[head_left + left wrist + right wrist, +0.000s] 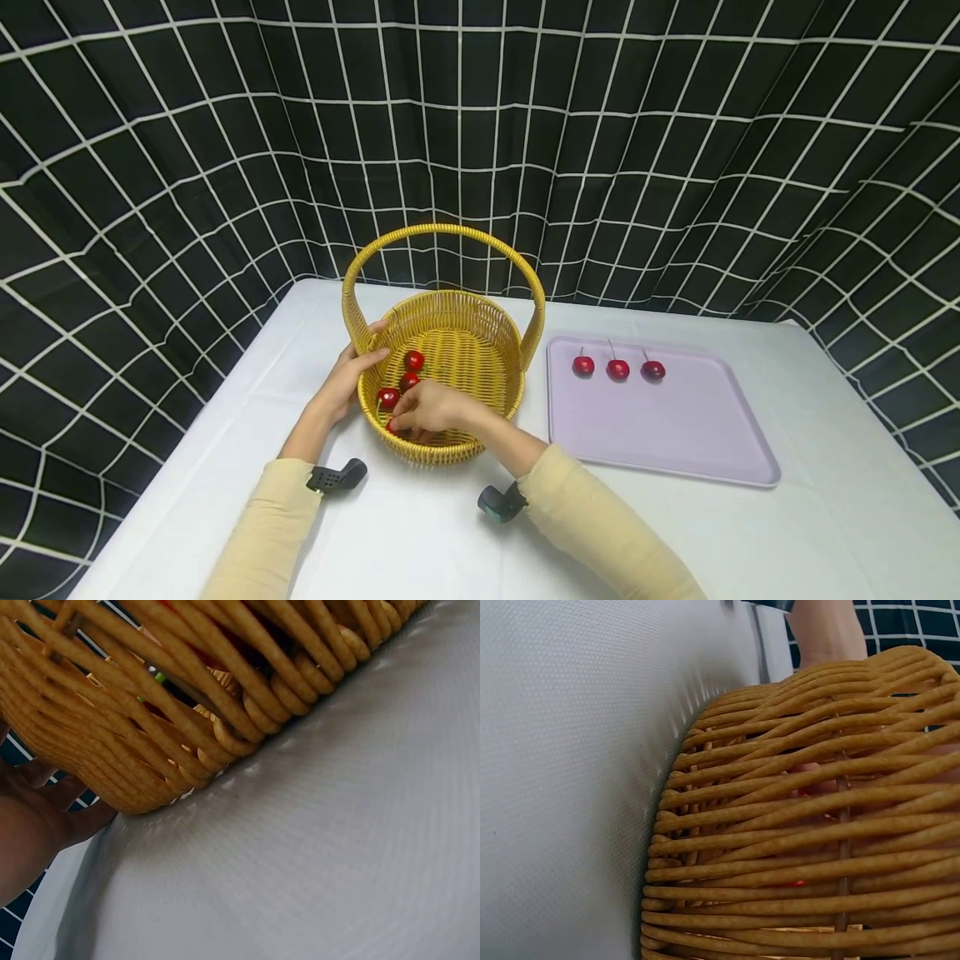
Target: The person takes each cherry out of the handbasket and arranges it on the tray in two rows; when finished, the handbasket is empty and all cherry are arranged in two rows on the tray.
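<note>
A yellow wicker basket (480, 312) with a tall arched handle stands on the table. My left hand (345, 379) grips its left side, thumb at the rim; in the left wrist view, that hand's fingers (82, 821) lie against the outer wall. Reaching inside, my right hand (437, 406) pinches a red cherry (391, 427) by the basket's front left wall. Beside and behind it lie more cherries (413, 360) along the left part of the basket floor. The right wrist view is mostly filled by the basket's woven wall (780, 847), which hides most of the fingers.
To the right of the basket lies a flat lilac tray (660, 425). Three stemmed cherries (618, 369) sit in a row near its back edge. A white cloth covers the table (420, 533), and a black curtain (480, 133) with white grid lines hangs behind.
</note>
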Motion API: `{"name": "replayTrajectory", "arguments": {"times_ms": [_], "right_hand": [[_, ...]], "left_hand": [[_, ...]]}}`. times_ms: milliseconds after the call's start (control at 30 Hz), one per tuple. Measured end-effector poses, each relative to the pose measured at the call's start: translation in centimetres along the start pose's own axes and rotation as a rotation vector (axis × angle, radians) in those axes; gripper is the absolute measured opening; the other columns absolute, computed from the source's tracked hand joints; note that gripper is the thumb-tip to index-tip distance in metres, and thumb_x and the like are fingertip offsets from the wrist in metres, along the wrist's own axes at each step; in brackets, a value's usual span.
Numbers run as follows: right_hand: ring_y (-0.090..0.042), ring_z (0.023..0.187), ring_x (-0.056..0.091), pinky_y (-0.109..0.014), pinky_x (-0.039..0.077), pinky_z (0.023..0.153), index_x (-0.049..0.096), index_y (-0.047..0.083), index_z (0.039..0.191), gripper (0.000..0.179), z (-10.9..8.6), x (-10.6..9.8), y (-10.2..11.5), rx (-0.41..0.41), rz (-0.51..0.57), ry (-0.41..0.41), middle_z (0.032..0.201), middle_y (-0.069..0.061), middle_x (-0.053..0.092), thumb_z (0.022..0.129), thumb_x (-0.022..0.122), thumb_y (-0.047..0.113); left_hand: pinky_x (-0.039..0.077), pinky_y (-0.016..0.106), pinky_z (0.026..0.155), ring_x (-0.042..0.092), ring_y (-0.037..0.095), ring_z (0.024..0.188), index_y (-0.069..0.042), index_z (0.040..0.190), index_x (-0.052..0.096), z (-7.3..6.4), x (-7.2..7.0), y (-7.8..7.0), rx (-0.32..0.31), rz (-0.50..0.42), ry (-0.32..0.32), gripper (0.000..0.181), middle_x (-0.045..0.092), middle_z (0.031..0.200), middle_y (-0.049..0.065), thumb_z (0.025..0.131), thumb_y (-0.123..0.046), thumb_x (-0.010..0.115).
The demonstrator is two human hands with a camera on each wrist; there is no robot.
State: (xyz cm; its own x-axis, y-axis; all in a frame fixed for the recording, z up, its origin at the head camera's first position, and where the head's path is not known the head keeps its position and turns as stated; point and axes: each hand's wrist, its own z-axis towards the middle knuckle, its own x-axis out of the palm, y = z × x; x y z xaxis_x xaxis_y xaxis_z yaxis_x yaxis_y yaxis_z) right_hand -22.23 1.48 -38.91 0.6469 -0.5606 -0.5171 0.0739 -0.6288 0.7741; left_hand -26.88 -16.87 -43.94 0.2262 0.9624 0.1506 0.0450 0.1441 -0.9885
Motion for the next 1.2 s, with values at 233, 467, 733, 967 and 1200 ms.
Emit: {"name": "replayTrajectory", "arguments": {"times_ms": [233, 467, 733, 967, 1200], "right_hand": [[-0.019, 0.072, 0.065, -0.03, 0.056, 0.066, 0.067, 0.003, 0.097, 0.014, -0.1, -0.4, -0.4, 0.027, 0.154, 0.048, 0.083, -0.006, 0.065, 0.088, 0.069, 0.014], [-0.018, 0.073, 0.065, -0.031, 0.056, 0.068, 0.068, 0.004, 0.1, 0.015, -0.1, -0.8, -0.9, 0.021, 0.264, 0.089, 0.086, -0.007, 0.067, 0.089, 0.068, 0.015], [-0.019, 0.075, 0.064, -0.032, 0.056, 0.068, 0.068, 0.004, 0.103, 0.02, -0.7, -1.5, -1.1, 0.001, 0.311, 0.129, 0.089, -0.008, 0.067, 0.086, 0.072, 0.014], [-0.021, 0.081, 0.066, -0.032, 0.056, 0.072, 0.068, 0.001, 0.109, 0.024, -1.3, -1.9, -1.6, -0.022, 0.371, 0.167, 0.097, -0.006, 0.068, 0.086, 0.07, 0.008], [-0.017, 0.07, 0.065, -0.029, 0.056, 0.067, 0.071, 0.008, 0.104, 0.021, -1.1, -1.7, -1.8, -0.052, 0.255, 0.14, 0.087, -0.005, 0.069, 0.084, 0.074, 0.014]], "left_hand": [[0.032, 0.052, 0.105, 0.034, 0.037, 0.131, -0.014, 0.149, 0.028, -0.1, 0.2, 0.0, 0.002, -0.012, -0.006, 0.058, 0.029, 0.149, 0.017, 0.095, -0.013, 0.05], [0.032, 0.051, 0.105, 0.034, 0.036, 0.132, -0.013, 0.149, 0.029, -0.1, 0.2, 0.0, 0.012, -0.004, -0.008, 0.057, 0.029, 0.149, 0.016, 0.096, -0.013, 0.051], [0.03, 0.05, 0.106, 0.033, 0.034, 0.132, -0.014, 0.149, 0.029, 0.0, 0.2, -0.2, 0.003, 0.0, -0.011, 0.057, 0.029, 0.15, 0.015, 0.095, -0.012, 0.05], [0.03, 0.05, 0.106, 0.032, 0.034, 0.133, -0.015, 0.149, 0.029, 0.0, 0.2, -0.2, -0.003, 0.02, -0.019, 0.058, 0.029, 0.15, 0.015, 0.095, -0.014, 0.051], [0.029, 0.05, 0.107, 0.031, 0.035, 0.134, -0.014, 0.15, 0.028, -0.1, 0.1, -0.2, -0.003, 0.022, -0.021, 0.058, 0.027, 0.151, 0.016, 0.096, -0.014, 0.051]]}}
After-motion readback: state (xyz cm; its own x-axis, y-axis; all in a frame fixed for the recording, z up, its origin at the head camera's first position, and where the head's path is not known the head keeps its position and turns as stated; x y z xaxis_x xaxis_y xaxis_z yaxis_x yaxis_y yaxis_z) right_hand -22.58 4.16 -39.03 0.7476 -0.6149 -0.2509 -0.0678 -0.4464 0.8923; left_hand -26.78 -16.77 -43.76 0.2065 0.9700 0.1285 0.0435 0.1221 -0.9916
